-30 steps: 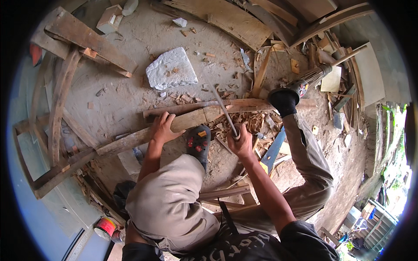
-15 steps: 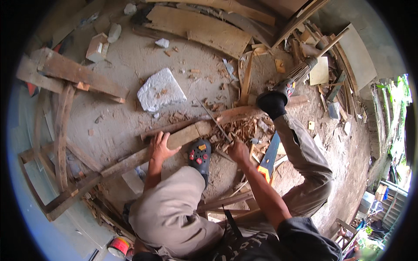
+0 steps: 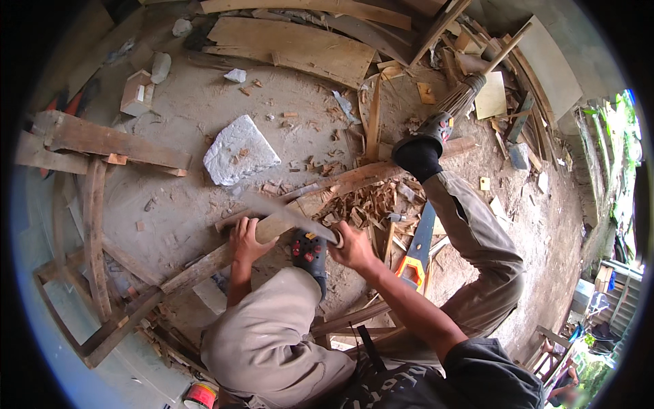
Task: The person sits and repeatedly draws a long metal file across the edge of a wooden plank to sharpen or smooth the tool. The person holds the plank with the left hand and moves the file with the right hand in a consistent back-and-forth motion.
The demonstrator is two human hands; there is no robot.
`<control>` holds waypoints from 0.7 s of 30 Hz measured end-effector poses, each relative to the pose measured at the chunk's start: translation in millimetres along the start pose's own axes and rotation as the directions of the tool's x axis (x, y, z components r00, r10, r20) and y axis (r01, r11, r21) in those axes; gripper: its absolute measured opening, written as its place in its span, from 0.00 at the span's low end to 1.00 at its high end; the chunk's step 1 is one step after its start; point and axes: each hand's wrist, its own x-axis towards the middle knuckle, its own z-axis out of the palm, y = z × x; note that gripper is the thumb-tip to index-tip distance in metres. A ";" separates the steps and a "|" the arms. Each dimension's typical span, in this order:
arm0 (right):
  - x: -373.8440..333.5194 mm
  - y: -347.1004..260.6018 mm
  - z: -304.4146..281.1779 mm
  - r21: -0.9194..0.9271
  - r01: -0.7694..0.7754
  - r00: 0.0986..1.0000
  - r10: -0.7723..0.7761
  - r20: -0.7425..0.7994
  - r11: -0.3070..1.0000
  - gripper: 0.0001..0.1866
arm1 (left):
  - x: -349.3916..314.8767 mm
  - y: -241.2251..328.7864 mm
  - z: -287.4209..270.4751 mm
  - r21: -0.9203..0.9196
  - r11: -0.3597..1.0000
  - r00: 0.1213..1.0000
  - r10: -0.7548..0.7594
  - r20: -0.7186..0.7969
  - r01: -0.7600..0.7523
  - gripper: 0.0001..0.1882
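My left hand (image 3: 246, 238) grips a long wooden beam (image 3: 197, 271), with the fingers over its far edge and the thumb spread along it. In my right hand (image 3: 353, 247) is the handle of a machete (image 3: 300, 219). Its blade is smeared by motion and lies across the pale upper part of the beam, pointing left. Whether the edge touches the wood, I cannot tell. My shoe (image 3: 308, 251) rests close beside the beam, just below the blade. A second wooden plank (image 3: 371, 174) lies along the beam's far side.
Wood chips (image 3: 371, 204) are heaped right of the beam. A handsaw (image 3: 424, 235) with an orange and yellow handle lies near my right leg. Farther off are a white stone slab (image 3: 242, 151), a stick broom (image 3: 466, 95) and a timber frame (image 3: 95, 232) at left.
My right hand has moved left and slightly down, swinging the machete from over the wood chips to across the beam. My left hand keeps its hold; the whole view has shifted slightly.
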 end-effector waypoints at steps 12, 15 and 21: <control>-15.8 60.6 -7.4 -0.084 -0.011 1.000 0.012 0.005 0.996 0.14 | 2.0 5.2 -6.7 0.039 0.995 0.988 -0.096 0.123 0.092 0.37; -7.3 86.0 -19.2 -0.395 -0.454 0.856 0.514 0.057 0.799 0.19 | 21.0 13.0 -1.1 0.033 0.999 0.995 -0.019 0.094 0.016 0.36; 11.9 0.7 -9.7 -0.027 0.301 0.953 -0.302 -0.026 0.953 0.12 | -10.3 -38.5 32.2 0.160 0.955 0.967 0.255 -0.016 -0.249 0.35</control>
